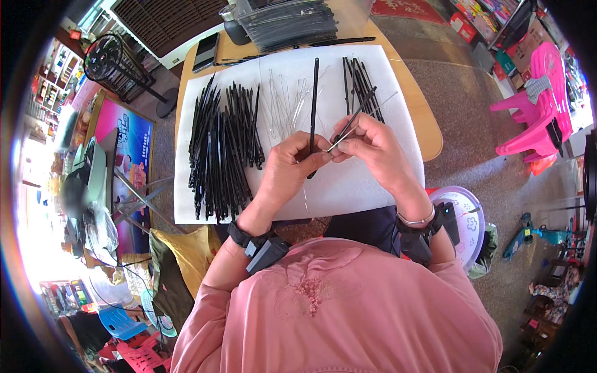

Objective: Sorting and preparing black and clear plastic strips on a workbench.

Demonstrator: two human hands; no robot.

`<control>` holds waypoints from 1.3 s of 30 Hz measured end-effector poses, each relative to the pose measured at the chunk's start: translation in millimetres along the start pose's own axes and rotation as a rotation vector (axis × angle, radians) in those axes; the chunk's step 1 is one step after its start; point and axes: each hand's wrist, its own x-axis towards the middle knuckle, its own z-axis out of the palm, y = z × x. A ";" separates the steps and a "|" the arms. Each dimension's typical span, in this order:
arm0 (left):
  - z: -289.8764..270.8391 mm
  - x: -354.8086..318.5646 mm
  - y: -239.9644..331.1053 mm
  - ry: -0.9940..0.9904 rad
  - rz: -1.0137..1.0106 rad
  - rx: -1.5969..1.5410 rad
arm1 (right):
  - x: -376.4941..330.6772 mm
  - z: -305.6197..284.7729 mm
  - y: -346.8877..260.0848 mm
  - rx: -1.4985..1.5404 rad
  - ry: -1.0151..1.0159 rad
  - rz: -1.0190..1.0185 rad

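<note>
My left hand (291, 160) is closed in a pinch around a long, thin black strip (315, 93) that stands nearly upright. My right hand (376, 149) pinches another black strip (362, 108), tilted up to the right, along with a thin pale metal pin (388, 99). Both sets of fingertips meet above the white padded sheet (379, 196), where the small end between them is mostly hidden. Left of my hands lies a big heap of black strips (217, 155). Fine wire pins (283, 102) are scattered beyond my left hand, and a smaller bunch of black strips (356, 78) lies beyond my right.
A clear plastic box (348, 18) of black strips stands at the table's far edge, beside a dark bottle (235, 28) and a phone (206, 51). A round pale basin (463, 217) sits to the right, pink chairs (535, 118) farther off. A fan (109, 59) stands at left.
</note>
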 end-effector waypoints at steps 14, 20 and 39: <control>17.4 2.2 6.8 0.067 0.025 0.235 | 5.0 12.1 15.5 -0.584 0.306 -0.146; 14.1 5.8 11.8 0.144 0.058 0.424 | 7.7 18.7 6.7 -0.473 0.292 -0.090; -44.2 -7.8 -0.3 0.223 -0.027 0.981 | 48.9 -35.8 2.3 -1.203 0.562 -0.341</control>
